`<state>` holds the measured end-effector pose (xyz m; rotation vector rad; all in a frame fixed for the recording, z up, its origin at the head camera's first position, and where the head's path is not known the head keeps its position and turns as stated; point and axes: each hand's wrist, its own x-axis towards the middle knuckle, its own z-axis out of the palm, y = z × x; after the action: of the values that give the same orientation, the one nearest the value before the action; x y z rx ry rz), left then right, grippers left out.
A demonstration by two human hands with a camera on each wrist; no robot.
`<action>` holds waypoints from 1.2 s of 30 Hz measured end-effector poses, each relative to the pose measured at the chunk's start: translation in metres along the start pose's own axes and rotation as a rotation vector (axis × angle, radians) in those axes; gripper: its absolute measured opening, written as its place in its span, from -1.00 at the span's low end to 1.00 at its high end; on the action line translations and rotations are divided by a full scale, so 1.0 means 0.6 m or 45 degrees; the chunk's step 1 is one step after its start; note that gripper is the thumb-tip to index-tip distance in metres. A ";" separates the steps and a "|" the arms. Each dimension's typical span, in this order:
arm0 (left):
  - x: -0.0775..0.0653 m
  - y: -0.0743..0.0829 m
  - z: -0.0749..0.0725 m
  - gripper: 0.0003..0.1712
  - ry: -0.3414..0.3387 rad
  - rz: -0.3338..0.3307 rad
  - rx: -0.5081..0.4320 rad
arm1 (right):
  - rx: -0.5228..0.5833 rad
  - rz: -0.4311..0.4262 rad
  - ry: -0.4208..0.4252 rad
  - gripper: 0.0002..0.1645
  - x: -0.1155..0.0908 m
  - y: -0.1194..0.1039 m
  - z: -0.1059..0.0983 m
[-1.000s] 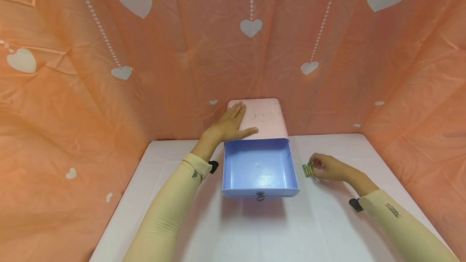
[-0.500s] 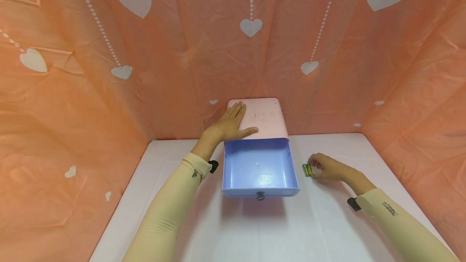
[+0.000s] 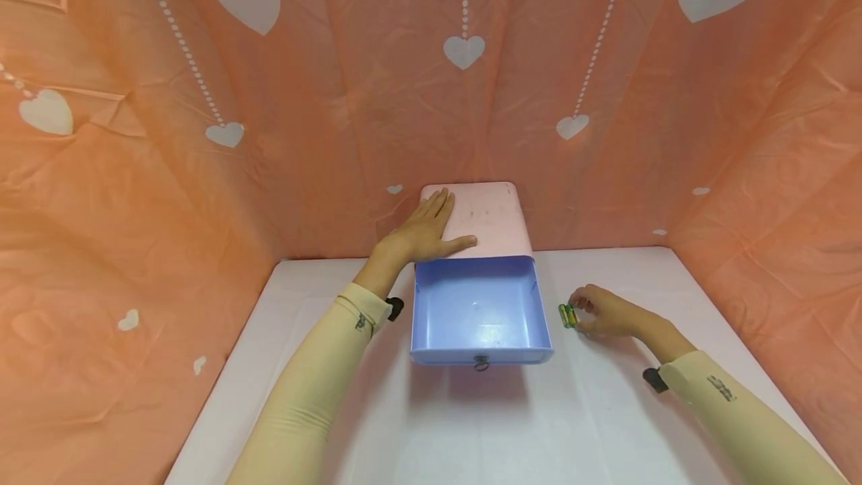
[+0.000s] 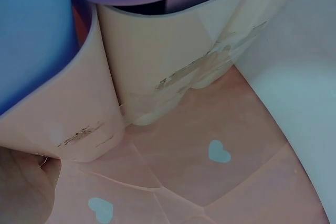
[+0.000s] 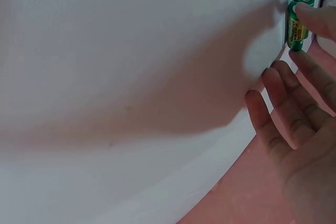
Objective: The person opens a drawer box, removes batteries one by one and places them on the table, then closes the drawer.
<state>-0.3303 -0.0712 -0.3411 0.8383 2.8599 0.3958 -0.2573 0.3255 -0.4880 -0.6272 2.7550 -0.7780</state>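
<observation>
We see the left hand [image 3: 423,236] lying flat, its fingers straight, on the top of the pink box [image 3: 491,215], from which the blue drawer [image 3: 444,357] sticks out. To the right of this drawer, the right hand [image 3: 606,312] pinches two green batteries [image 5: 297,29] between thumb and forefinger (whether they touch the white table [image 3: 592,418], we cannot tell).

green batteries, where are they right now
In the head view, the green batteries are right of the blue drawer, touched by the right hand.
</observation>
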 end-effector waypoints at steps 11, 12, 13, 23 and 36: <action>-0.002 0.001 0.002 0.30 0.013 0.003 -0.007 | 0.023 0.073 0.013 -0.41 -0.011 -0.002 0.000; -0.002 0.001 0.002 0.30 0.013 0.003 -0.008 | 0.026 0.077 0.015 -0.41 -0.012 -0.004 0.000; -0.002 0.001 0.002 0.30 0.013 0.003 -0.008 | 0.025 0.071 0.014 -0.40 -0.013 -0.004 0.000; 0.000 0.003 0.001 0.28 -0.001 -0.001 0.009 | 0.059 -0.002 0.140 -0.44 -0.027 -0.017 -0.001; -0.005 0.002 0.001 0.30 0.006 -0.002 -0.025 | -0.001 -0.219 0.432 -0.53 -0.042 -0.070 -0.005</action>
<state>-0.3272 -0.0715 -0.3410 0.8329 2.8562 0.4251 -0.2219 0.3061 -0.4608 -0.8079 3.0334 -1.0039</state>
